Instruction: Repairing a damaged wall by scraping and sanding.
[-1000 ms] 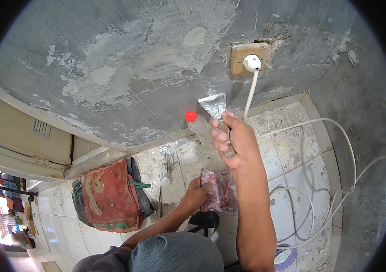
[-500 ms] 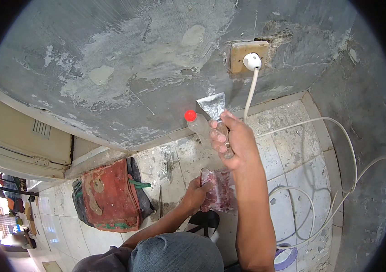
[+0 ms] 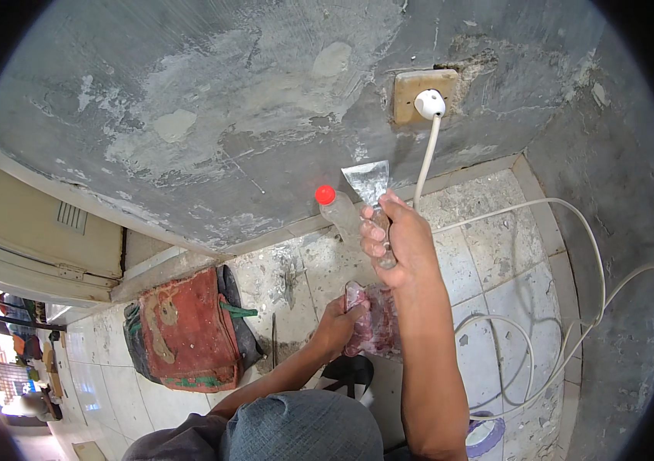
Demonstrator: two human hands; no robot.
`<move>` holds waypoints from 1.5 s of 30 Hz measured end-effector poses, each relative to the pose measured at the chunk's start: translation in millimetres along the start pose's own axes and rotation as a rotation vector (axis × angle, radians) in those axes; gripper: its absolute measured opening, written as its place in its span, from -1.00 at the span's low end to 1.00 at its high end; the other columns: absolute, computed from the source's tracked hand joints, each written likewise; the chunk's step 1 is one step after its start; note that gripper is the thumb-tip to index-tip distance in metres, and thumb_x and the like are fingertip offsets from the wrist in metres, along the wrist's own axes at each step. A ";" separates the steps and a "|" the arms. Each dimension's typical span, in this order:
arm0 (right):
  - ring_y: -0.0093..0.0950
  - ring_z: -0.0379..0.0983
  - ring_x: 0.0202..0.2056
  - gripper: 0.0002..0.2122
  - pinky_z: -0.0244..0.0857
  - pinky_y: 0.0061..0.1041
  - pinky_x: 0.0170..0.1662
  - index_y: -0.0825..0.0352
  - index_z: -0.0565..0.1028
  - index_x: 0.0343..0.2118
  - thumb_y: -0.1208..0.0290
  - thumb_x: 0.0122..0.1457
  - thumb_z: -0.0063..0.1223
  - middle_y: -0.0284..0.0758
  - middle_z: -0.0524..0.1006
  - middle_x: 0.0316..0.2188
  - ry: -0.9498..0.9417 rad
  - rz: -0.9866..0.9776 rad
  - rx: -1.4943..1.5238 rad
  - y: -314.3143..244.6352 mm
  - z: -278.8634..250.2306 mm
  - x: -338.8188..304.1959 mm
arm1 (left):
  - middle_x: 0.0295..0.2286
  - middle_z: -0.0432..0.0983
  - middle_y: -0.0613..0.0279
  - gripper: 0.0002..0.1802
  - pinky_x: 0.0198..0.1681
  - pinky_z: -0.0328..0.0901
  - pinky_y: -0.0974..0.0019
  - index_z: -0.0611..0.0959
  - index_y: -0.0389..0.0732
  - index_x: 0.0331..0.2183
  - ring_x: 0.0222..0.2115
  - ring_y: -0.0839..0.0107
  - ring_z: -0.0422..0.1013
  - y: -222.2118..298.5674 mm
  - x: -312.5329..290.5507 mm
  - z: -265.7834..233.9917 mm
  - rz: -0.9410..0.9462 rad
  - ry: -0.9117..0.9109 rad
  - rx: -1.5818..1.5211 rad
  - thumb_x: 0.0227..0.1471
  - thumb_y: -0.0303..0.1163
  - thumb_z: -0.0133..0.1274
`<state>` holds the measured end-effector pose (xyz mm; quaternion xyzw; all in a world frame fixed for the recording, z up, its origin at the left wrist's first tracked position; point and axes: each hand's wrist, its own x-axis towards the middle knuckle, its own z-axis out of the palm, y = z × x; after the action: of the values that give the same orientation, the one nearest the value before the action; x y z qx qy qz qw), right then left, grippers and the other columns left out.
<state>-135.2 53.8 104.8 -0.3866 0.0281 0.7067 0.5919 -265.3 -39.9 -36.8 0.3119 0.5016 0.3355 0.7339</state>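
Note:
My right hand [image 3: 410, 242] is closed around the handle of a putty knife [image 3: 368, 180]. Its wide metal blade, smeared with pale filler, points up toward the grey wall. Lower down, my left hand [image 3: 333, 326] grips the left edge of a flat reddish piece with whitish smears [image 3: 365, 321]; its exact kind is unclear. My right forearm hides the right side of that piece. Behind the putty knife, a clear plastic bottle with a red cap [image 3: 340, 213] stands by the wall, partly covered by my right fingers.
Rough patches mark the grey wall [image 3: 265, 100]. A white plug [image 3: 430, 104] sits in a socket, and its cable [image 3: 573, 211] loops across the tiles on the right. A dirty red bag [image 3: 192, 330] lies left. A purple-and-white roll [image 3: 484, 436] rests near my right elbow.
Both hands have shifted slightly to the right, the putty knife and reddish piece moving with them. Each hand keeps its hold.

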 end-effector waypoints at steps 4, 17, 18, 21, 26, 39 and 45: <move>-0.66 0.16 -0.70 -0.81 -0.04 -0.74 -0.80 0.29 0.21 -0.09 0.48 0.25 -0.25 -0.31 0.35 -0.51 -0.179 -0.016 -0.034 -14.8 4.8 -9.8 | -0.49 0.47 0.30 -0.86 -0.52 0.29 0.44 0.51 -0.26 -0.31 -0.58 0.56 0.37 1.8 -3.2 -0.3 -0.057 0.008 0.023 0.13 -0.39 -0.04; -0.64 0.16 -0.70 -0.57 0.01 -0.68 -0.75 0.32 0.08 0.17 0.44 0.26 -0.21 -0.34 0.35 -0.52 -0.123 -0.057 -0.140 3.1 7.0 -5.8 | -0.51 0.45 0.34 -0.86 -0.50 0.30 0.46 0.51 -0.26 -0.32 -0.57 0.57 0.37 -2.7 -2.0 1.2 -0.035 -0.014 0.030 0.13 -0.39 -0.04; -0.65 0.16 -0.69 -0.56 0.01 -0.67 -0.75 0.32 0.06 0.19 0.42 0.26 -0.21 -0.36 0.34 -0.51 -0.195 -0.046 -0.196 6.2 4.7 -12.3 | -0.51 0.45 0.34 -0.86 -0.50 0.30 0.46 0.51 -0.26 -0.32 -0.57 0.57 0.37 -4.5 -4.2 1.2 -0.046 -0.012 0.039 0.13 -0.39 -0.04; -0.67 0.17 -0.69 -0.53 0.02 -0.65 -0.74 0.29 0.05 0.22 0.36 0.28 -0.20 -0.40 0.34 -0.51 -0.347 -0.074 -0.284 12.8 -2.4 -26.6 | -0.51 0.45 0.34 -0.86 -0.49 0.31 0.44 0.52 -0.26 -0.32 -0.56 0.56 0.38 -3.5 -1.1 2.2 -0.034 -0.023 -0.058 0.13 -0.39 -0.04; -0.66 0.19 -0.71 -0.54 0.05 -0.62 -0.75 0.31 0.06 0.22 0.36 0.29 -0.23 -0.41 0.31 -0.53 -0.080 -0.214 -0.269 18.6 -11.4 -23.9 | -0.50 0.46 0.35 -0.86 -0.46 0.32 0.43 0.52 -0.26 -0.30 -0.55 0.58 0.37 2.2 -4.5 2.3 0.004 0.000 -0.029 0.14 -0.40 -0.05; -0.26 0.37 -0.59 -0.60 0.27 -0.32 -0.43 0.33 0.31 0.12 0.51 0.19 -0.22 -0.09 0.43 -0.60 -0.027 -1.288 -1.193 77.1 18.1 -3.3 | -0.65 0.38 0.23 -0.77 -0.76 0.14 0.42 0.46 -0.33 -0.39 -0.73 0.53 0.29 11.3 -11.3 -11.7 0.058 -0.066 0.095 0.16 -0.34 -0.12; -0.12 0.46 -0.42 -0.62 0.27 -0.22 -0.29 0.37 0.36 0.06 0.55 0.16 -0.24 0.06 0.50 -0.43 0.234 -1.089 -1.141 53.8 14.7 0.8 | -0.66 0.36 0.27 -0.85 -0.77 0.15 0.42 0.44 -0.32 -0.35 -0.74 0.52 0.31 20.8 -16.7 -5.4 -0.031 0.004 0.001 0.14 -0.42 -0.15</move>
<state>-188.9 45.7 92.1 -0.6611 -0.4690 0.1781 0.5579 -278.7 -40.6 -13.1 0.3035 0.5081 0.3246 0.7378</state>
